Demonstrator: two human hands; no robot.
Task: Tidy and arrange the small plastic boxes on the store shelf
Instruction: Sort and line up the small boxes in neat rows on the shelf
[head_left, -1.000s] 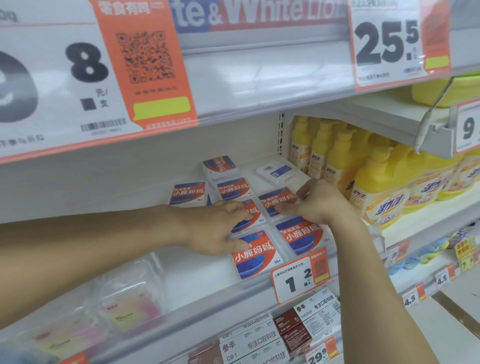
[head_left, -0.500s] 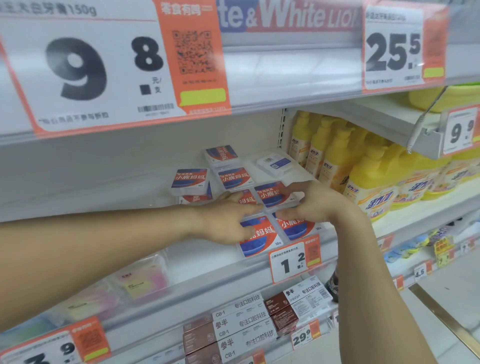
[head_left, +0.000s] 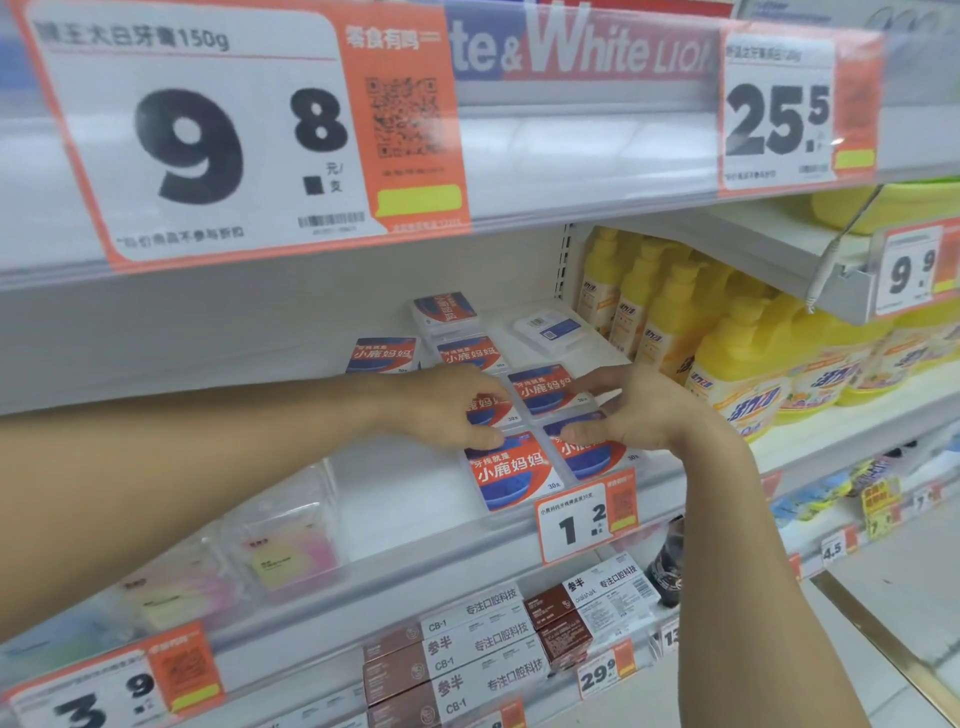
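small flat plastic boxes (head_left: 511, 470), red-and-blue labels up, lie in rows on the white shelf (head_left: 400, 499); one white-labelled (head_left: 548, 328)

The big price tag (head_left: 208, 140) on the upper shelf rail reads "大白牙膏150g" and "9.8 元/支", a banner (head_left: 576, 49) beside it shows "te & White LIO", and the next tag (head_left: 776, 114) reads "25.5". The small boxes (head_left: 511, 470) carry "小鹿妈妈", "牙线" and "30"; the tag (head_left: 579, 519) under them reads "1.2", and a tag (head_left: 909, 273) above the yellow bottles reads "9.9". Lower down, the brown-and-white cartons (head_left: 480, 660) read "参半", "CB-1" and "专注口腔科技", with tags reading "29.9" (head_left: 602, 675), "4.5" (head_left: 834, 552) and "3.9" (head_left: 104, 701).
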